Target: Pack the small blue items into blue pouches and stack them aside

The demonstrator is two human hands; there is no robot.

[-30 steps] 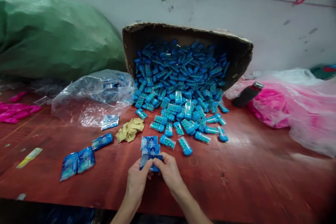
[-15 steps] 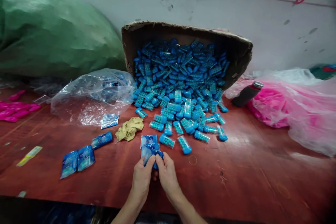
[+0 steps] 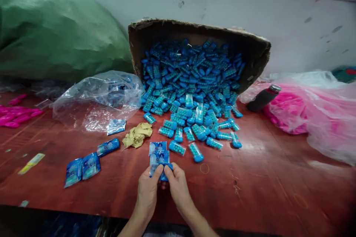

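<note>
My left hand (image 3: 148, 190) and my right hand (image 3: 179, 189) are together near the front of the table, thumbs side by side. Both pinch a small blue printed sachet (image 3: 164, 173); the fingers beneath it are mostly hidden. Just beyond it lie flat blue sachets (image 3: 158, 148), overlapping on the table. Further off, small clear bottles (image 3: 196, 152) with blue caps and turquoise balls inside lie loose. To the left are filled blue sachets: a joined-looking pair (image 3: 91, 166) and a single one (image 3: 108, 147).
A cardboard box (image 3: 200, 26) on its side spills many bottles onto the red table (image 3: 250, 192). Around it are a crumpled yellow cloth (image 3: 137, 135), a clear plastic bag (image 3: 83, 100), a dark flask (image 3: 264, 98), a pink bag (image 3: 322, 118), a yellow cutter (image 3: 32, 163) and a green sack (image 3: 61, 37).
The sachet in my hands has been turned or folded down a little, baring more of the flat sachets behind it. Both hands stay almost in place; the view has shifted slightly.
</note>
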